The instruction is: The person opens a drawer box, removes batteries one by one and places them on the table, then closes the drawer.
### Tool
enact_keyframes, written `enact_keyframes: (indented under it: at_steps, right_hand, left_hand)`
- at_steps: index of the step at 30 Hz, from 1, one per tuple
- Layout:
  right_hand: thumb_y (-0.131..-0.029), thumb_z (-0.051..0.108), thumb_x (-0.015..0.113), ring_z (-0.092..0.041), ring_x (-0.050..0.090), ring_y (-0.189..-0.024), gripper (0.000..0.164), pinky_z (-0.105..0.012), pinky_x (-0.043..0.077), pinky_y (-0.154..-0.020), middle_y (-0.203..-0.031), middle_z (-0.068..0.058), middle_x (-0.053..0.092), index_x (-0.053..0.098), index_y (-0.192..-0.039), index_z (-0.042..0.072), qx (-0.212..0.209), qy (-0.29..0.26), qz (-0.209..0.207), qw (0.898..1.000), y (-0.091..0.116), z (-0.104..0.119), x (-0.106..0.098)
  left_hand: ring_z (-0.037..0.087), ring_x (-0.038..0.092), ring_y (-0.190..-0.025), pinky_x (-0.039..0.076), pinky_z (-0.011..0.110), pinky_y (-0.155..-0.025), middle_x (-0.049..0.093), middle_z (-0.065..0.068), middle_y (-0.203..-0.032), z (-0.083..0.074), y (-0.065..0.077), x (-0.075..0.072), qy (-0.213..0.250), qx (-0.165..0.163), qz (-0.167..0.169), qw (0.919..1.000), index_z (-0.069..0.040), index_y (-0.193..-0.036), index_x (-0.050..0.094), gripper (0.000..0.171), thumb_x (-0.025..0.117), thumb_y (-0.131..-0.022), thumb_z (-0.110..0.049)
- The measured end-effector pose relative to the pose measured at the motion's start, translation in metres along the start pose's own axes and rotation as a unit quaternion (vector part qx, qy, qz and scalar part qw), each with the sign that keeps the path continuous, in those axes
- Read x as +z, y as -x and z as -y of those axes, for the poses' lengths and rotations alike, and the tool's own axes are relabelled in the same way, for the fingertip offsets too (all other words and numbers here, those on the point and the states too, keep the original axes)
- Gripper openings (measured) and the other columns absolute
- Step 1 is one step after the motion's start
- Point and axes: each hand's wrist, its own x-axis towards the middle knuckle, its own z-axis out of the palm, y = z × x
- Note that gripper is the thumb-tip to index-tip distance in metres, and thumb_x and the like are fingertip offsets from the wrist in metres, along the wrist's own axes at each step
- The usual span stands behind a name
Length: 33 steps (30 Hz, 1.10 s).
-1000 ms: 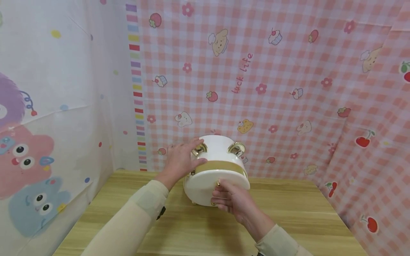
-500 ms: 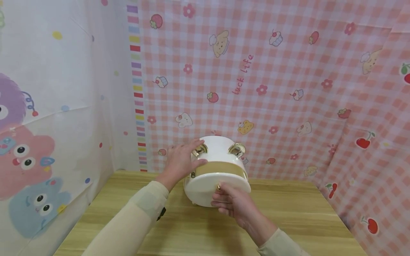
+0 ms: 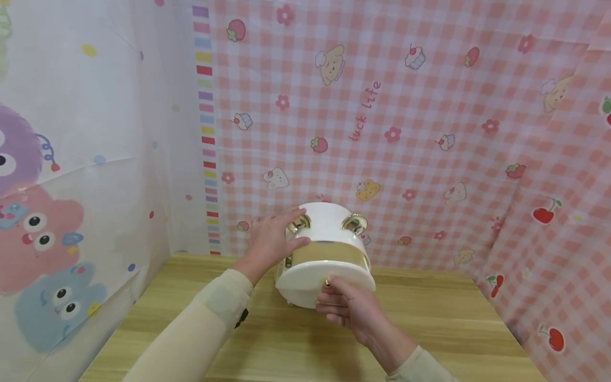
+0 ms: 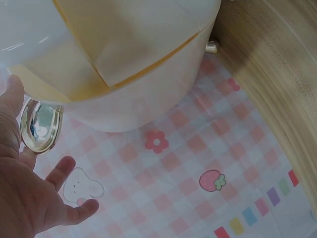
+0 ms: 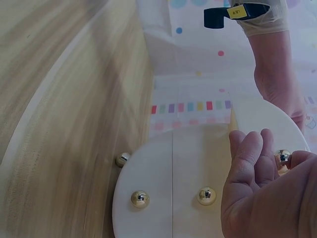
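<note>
A white rounded box point(image 3: 326, 220) with gold trim stands on the table near the pink cloth, its two shiny gold ears point(image 3: 355, 224) facing up. My left hand point(image 3: 269, 236) holds it at the left ear, thumb on the box and index finger behind the ear; the other fingers spread out in the left wrist view. My right hand point(image 3: 355, 307) pinches the small gold knob point(image 5: 282, 157) of the upper front section point(image 3: 310, 276) between thumb and forefinger, the other fingers bent loosely below. That section stands out from the body, with a gold-coloured strip point(image 3: 329, 252) behind it.
Lower on the front, the right wrist view shows two more gold knobs point(image 5: 206, 196) and a seam across the white face. The wooden table point(image 3: 429, 329) spreads around the box. A pink checked cloth point(image 3: 406, 95) hangs close behind, and a white printed cloth point(image 3: 110, 106) at the left.
My right hand has drawn the knob slightly down and toward me, and the gold-coloured strip behind the front section looks wider. The left hand keeps its place on the box.
</note>
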Motion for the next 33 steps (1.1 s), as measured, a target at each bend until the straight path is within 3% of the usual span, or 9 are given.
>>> enact_keyframes:
  at_steps: [7,14,33]
  right_hand:
    - [-0.104,0.048,0.066,-0.014,0.080,-0.087,0.045,-0.022,0.061,-0.072,-0.091,0.003,0.083,0.071,-0.114,0.005,-0.003,-0.002,0.015,1.000,0.003,0.003,-0.002]
    - [-0.103,0.046,0.067,-0.014,0.080,-0.087,0.039,-0.023,0.061,-0.072,-0.090,0.002,0.083,0.072,-0.109,0.007,0.000,-0.004,0.011,1.000,0.006,0.003,-0.001]
    - [-0.102,0.046,0.068,-0.014,0.080,-0.085,0.041,-0.022,0.061,-0.070,-0.090,0.001,0.083,0.072,-0.110,0.006,0.010,-0.006,0.013,1.000,0.014,-0.001,-0.001]
  left_hand:
    - [0.042,0.059,-0.139,0.038,0.062,-0.115,0.050,-0.006,-0.167,0.000,-0.002,-0.002,0.009,0.008,-0.014,0.9998,-0.034,-0.159,0.052,0.075,0.079,-0.092,-0.057]
    - [0.042,0.058,-0.140,0.037,0.063,-0.117,0.048,-0.006,-0.168,-0.001,-0.002,-0.003,0.007,0.005,-0.008,0.9999,-0.035,-0.159,0.051,0.075,0.078,-0.093,-0.058]
    - [0.041,0.056,-0.143,0.038,0.063,-0.117,0.049,-0.005,-0.168,0.000,0.000,0.002,0.005,0.002,-0.005,1.0000,-0.035,-0.159,0.051,0.075,0.078,-0.093,-0.058]
